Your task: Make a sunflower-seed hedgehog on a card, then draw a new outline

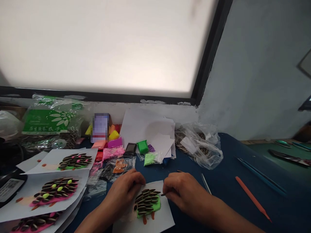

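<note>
A white sheet of paper (167, 216) lies in front of me with a clay hedgehog (148, 202) on it. Its green body carries rows of striped sunflower seeds, and brown feet stick out below. My right hand (183, 191) pinches a sunflower seed (162, 194) just off the hedgehog's right side. On the other side, my left hand (126, 189) rests at the sheet's left edge with fingers curled together. Whatever may be between those fingers is hidden.
Sheets with similar hedgehogs (58, 191) pile up at left. Behind lie coloured clay packets (114, 152), a green seed bag (48, 118) and a plastic bag of seeds (201, 145). Blue tweezers (261, 175) and an orange tool (252, 197) lie right on the dark blue cloth.
</note>
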`<state>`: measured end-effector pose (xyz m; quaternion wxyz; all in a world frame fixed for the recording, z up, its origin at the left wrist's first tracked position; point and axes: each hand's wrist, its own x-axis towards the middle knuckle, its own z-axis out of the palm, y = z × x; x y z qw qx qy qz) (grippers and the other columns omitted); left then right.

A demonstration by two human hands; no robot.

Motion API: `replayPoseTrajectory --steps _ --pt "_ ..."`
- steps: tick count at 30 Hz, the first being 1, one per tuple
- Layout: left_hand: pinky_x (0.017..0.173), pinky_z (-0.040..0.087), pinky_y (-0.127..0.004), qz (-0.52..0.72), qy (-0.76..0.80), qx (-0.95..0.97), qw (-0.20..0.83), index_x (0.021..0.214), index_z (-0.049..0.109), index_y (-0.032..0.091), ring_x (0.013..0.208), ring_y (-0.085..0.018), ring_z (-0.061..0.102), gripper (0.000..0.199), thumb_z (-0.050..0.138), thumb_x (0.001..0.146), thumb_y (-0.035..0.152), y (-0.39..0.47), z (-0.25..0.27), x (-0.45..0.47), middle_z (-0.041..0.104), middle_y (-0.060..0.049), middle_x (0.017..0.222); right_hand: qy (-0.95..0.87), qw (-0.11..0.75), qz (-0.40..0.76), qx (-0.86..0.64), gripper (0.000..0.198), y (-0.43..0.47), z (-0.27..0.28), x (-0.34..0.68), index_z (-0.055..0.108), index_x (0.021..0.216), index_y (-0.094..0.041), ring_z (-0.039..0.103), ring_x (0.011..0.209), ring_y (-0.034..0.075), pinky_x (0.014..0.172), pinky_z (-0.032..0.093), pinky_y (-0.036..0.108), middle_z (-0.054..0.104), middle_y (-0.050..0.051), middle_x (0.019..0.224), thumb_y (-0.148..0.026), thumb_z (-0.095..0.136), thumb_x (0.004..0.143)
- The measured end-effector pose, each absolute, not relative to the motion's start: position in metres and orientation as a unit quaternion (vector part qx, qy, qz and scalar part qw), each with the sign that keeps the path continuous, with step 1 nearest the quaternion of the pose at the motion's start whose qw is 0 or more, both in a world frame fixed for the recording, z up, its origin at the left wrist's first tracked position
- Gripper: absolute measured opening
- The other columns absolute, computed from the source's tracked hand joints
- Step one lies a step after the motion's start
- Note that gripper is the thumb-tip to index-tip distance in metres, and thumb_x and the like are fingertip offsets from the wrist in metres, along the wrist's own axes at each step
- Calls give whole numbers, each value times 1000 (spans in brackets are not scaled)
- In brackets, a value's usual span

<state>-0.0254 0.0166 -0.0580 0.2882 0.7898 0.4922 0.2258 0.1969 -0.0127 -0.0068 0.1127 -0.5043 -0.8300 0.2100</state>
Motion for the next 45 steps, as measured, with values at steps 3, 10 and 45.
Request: replayPoseTrajectory --steps 3,10,45 --pt "65 39 -26 229 493 789 285 78 64 22 69 -16 54 21 43 80 20 18 -60 -25 58 -2 80 -824 133 216 -507 16 -13 -12 193 68 74 -19 60 71 12 64 37 21 67 -1 77 -6 60 77" --pt "64 37 -25 225 499 786 289 79 64 21 68 -15 53 21 44 80 17 18 -59 -26 57 -1 80 -828 154 217 -494 15 -13 -19 193 68 75 -19 60 70 12 62 36 21 66 0 76 -7 59 78" --pt "67 38 -27 227 498 779 306 78 64 21 73 -17 56 19 44 80 21 18 -59 -25 59 -2 81 -838 16 121 -531 6 -12 3 191 62 87 -18 61 75 16 60 31 24 68 2 86 -15 58 88"
